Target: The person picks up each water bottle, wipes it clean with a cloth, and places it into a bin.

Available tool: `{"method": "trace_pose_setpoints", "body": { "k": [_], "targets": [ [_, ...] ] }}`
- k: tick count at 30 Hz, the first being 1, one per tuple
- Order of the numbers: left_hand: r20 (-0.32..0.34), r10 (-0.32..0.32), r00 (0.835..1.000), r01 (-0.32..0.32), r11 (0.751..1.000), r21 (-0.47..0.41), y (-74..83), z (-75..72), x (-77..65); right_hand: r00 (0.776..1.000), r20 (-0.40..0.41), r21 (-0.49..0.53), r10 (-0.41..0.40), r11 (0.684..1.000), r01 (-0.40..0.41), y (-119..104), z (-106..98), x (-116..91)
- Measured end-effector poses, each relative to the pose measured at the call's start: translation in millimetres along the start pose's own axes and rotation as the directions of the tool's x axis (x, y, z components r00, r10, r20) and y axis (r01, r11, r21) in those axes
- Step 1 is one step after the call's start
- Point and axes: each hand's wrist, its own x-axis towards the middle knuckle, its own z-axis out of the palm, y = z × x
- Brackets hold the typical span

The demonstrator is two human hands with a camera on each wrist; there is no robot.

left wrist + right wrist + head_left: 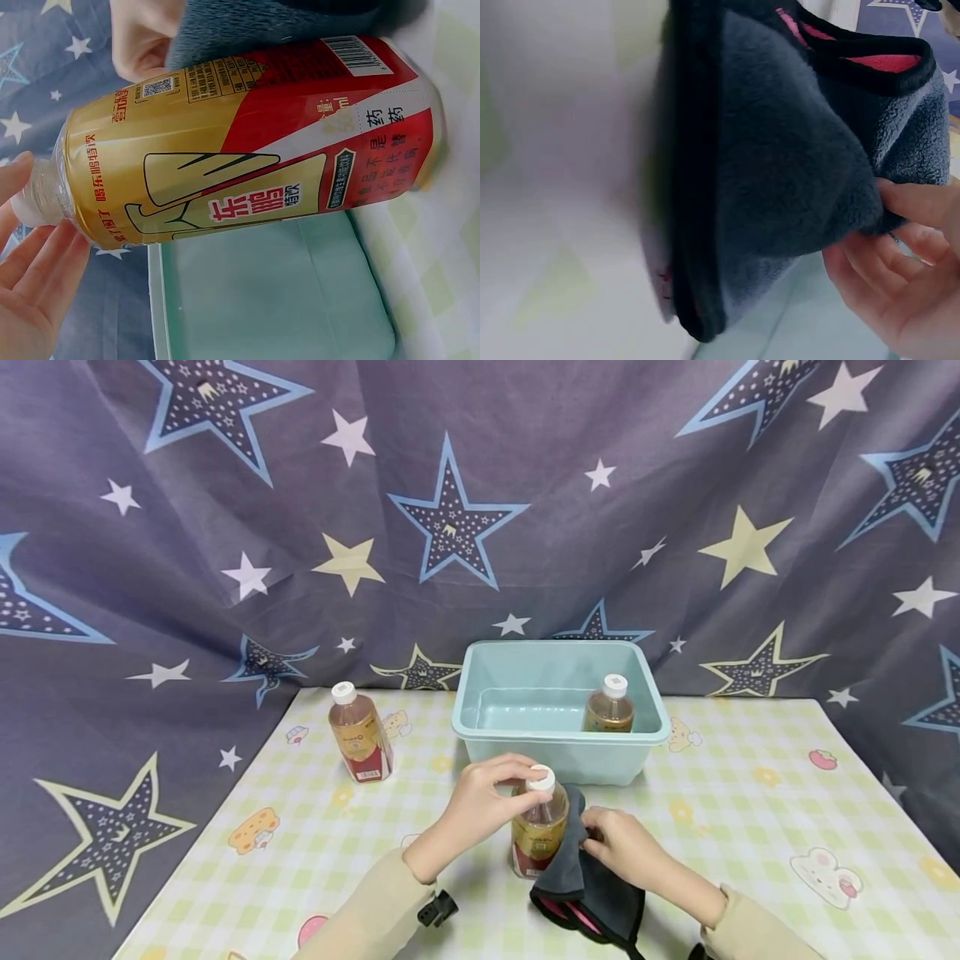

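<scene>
A drink bottle [538, 837] with a gold and red label and a white cap stands upright on the table in front of the teal bin. My left hand [491, 797] pinches it at the cap and neck, as the left wrist view also shows. In my right hand [618, 843] is a dark grey cloth [780, 142] with black edging and pink inside, gripped between thumb and fingers. The cloth lies against the bottle's right side, and its lower part hangs down toward the table.
The teal bin [555, 760] stands at the back of the table, with a second bottle [609, 714] upright in its right side. A third bottle [362, 739] stands at the back left. Behind the table [735, 827] hangs a star-patterned curtain [555, 552].
</scene>
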Motion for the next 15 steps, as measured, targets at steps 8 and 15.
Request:
{"method": "trace_pose_setpoints", "body": {
  "k": [8, 15],
  "targets": [
    [0.003, -0.001, 1.000, 0.001, 1.000, -0.022, 0.0, -0.5, -0.9, 0.999, -0.037, -0.001, -0.011, 1.000, 0.011, -14, -19, -3],
    [-0.006, 0.020, 1.000, -0.020, 1.000, -0.022, -8.2, 2.6, -1.9, 0.996, -0.087, 0.002, -0.030, 1.000, 0.030, -21, -31, -3]
  ]
}}
